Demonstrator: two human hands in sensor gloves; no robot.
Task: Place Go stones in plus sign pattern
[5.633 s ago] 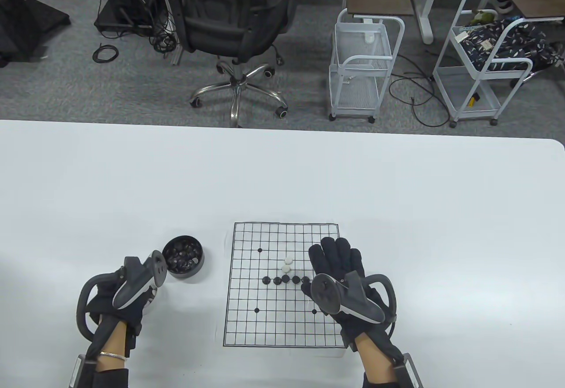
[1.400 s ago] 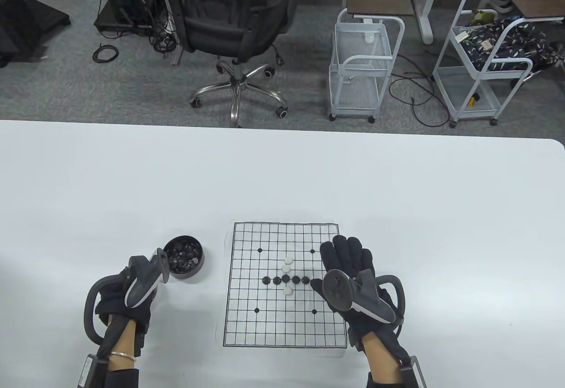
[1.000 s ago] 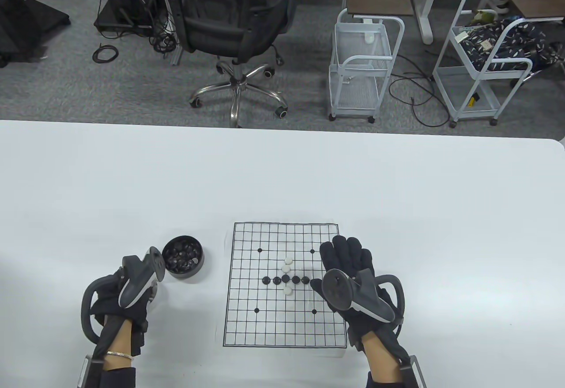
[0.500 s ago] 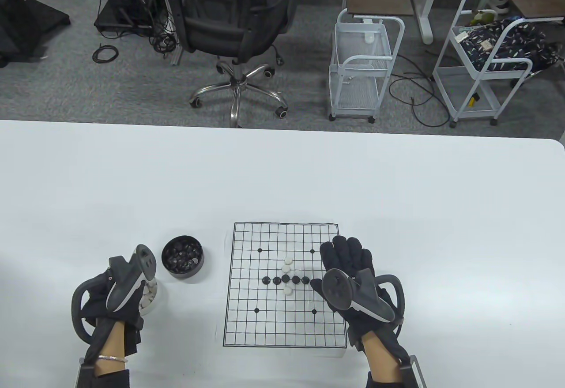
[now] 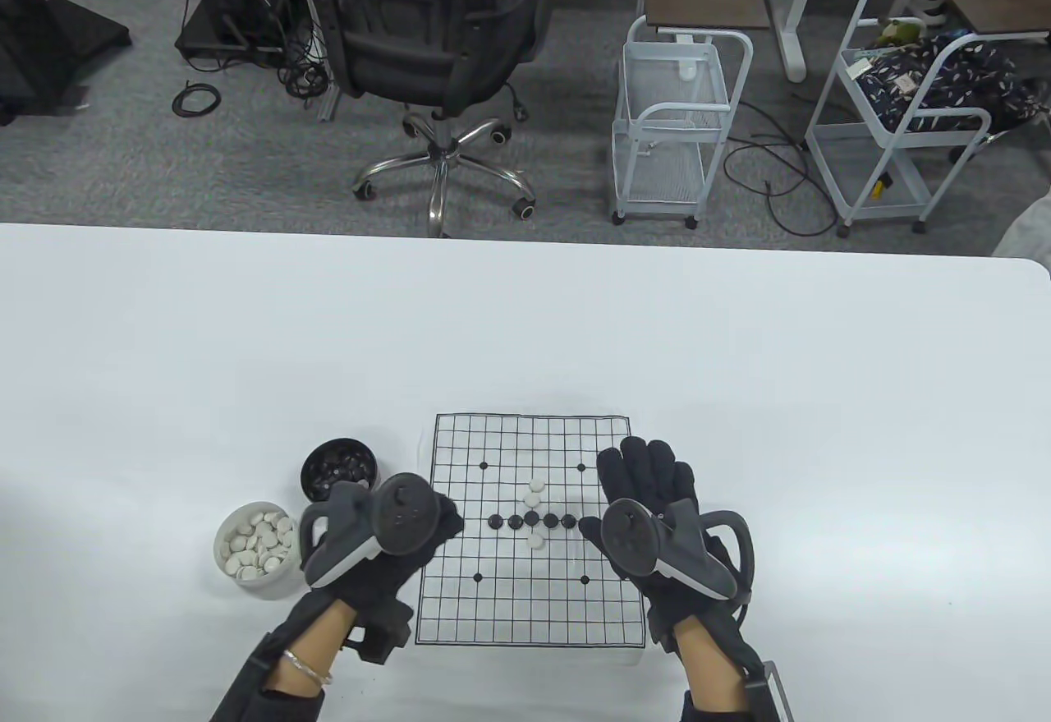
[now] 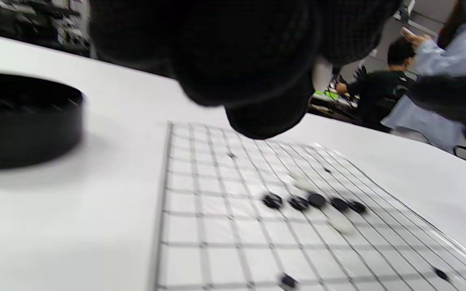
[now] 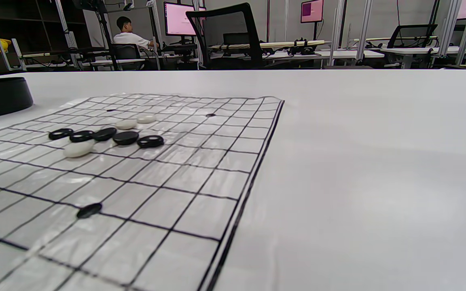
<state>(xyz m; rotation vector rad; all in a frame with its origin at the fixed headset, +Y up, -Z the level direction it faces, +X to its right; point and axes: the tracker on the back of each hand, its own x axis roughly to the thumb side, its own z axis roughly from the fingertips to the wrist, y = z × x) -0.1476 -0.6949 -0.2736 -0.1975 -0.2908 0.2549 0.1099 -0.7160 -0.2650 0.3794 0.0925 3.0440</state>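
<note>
A gridded Go board sheet (image 5: 525, 590) lies on the white table. A row of black stones (image 5: 531, 520) crosses its middle. Two white stones (image 5: 534, 491) sit above the centre and one white stone (image 5: 536, 541) below it; the same white stone (image 7: 78, 149) shows in the right wrist view. My left hand (image 5: 439, 521) hovers at the board's left edge, fingers curled; in the left wrist view the left hand (image 6: 281, 101) pinches a white stone (image 6: 322, 74). My right hand (image 5: 649, 480) lies flat on the board's right side, holding nothing.
A white bowl (image 5: 232, 575) of white stones stands left of the left hand. A black bowl (image 5: 310, 471) of black stones sits just behind it, near the board's left edge. An office chair (image 5: 443, 40) and white carts (image 5: 673, 131) stand beyond the table.
A third white stone now lies below the black row. My left hand dipped to the white bowl, then swung right to the board's left edge, uncovering the bowl. The right hand stayed still.
</note>
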